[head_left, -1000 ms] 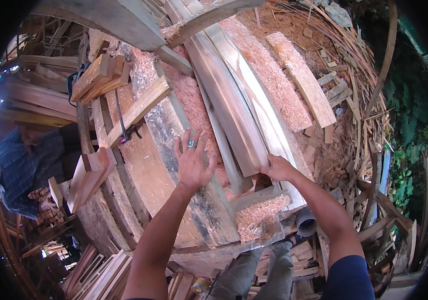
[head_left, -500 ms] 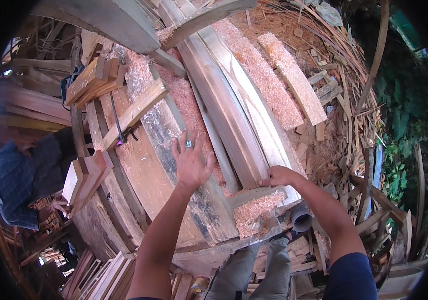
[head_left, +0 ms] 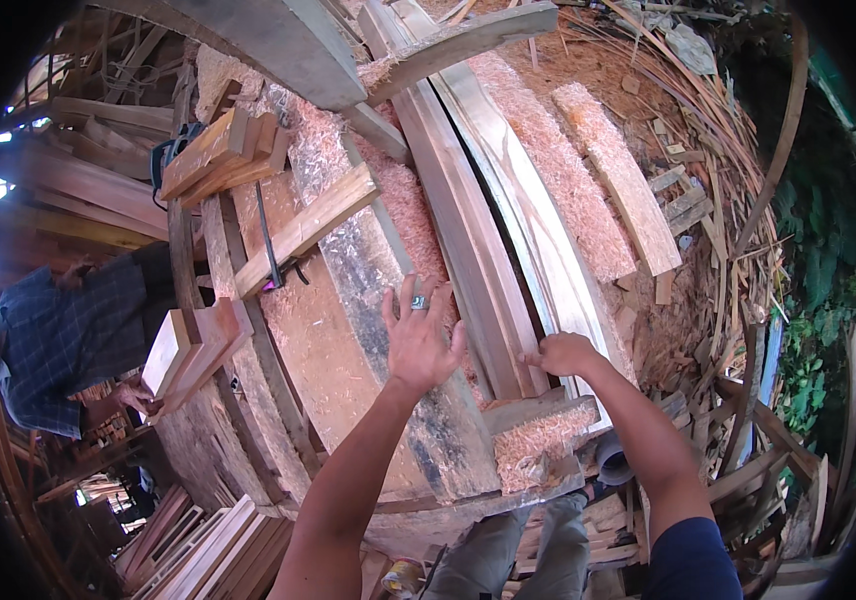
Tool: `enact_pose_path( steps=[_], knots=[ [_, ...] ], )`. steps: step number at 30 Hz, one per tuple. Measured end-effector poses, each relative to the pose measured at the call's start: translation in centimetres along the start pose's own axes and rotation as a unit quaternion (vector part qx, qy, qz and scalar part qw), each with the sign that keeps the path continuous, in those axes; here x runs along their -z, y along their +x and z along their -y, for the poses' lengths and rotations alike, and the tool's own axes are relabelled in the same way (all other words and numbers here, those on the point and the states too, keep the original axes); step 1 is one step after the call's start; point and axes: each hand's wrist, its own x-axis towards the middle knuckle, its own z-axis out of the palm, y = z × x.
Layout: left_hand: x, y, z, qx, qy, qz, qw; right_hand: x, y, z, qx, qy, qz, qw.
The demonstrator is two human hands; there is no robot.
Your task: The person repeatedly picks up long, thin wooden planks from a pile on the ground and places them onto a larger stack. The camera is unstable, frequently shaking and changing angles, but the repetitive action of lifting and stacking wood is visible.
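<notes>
My left hand [head_left: 420, 338], with a ring on one finger, lies flat with fingers spread on the sawdust-covered machine table [head_left: 348, 350]. My right hand [head_left: 560, 352] curls around the near end of a long pale plank [head_left: 538, 240] that lies lengthwise on the table. A darker long board [head_left: 463, 225] runs between the two hands, beside the pale plank.
A short plank [head_left: 308, 228] lies across the table's left side, near a stack of wood pieces [head_left: 210, 155]. A person in a blue checked shirt [head_left: 68, 340] stands at the left holding a wood block [head_left: 170, 350]. Sawdust and offcuts [head_left: 688, 200] heap on the right.
Both hands have shifted slightly toward me along the table. The pale plank has slid with my right hand.
</notes>
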Motion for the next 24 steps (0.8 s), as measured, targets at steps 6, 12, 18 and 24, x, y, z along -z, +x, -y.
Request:
enact_pose_path(
  steps=[6, 12, 18, 24],
  knots=[
    [-0.1, 0.0, -0.1, -0.009, 0.002, 0.001, 1.000, 1.8, 0.2, 0.6, -0.009, 0.033, 0.037, 0.999],
    [-0.1, 0.0, 0.1, -0.011, -0.002, 0.004, 1.000, 3.7, -1.0, 1.1, -0.037, 0.041, -0.079, 0.995],
    [-0.2, 0.0, 0.0, -0.014, -0.001, 0.004, 1.000, -0.1, -2.2, -8.5, -0.226, 0.141, -0.260, 0.928],
    [0.0, 0.1, 0.2, -0.006, 0.004, 0.006, 1.000, -3.9, -1.1, -9.3, -0.179, 0.251, -0.210, 0.928]
  ],
)
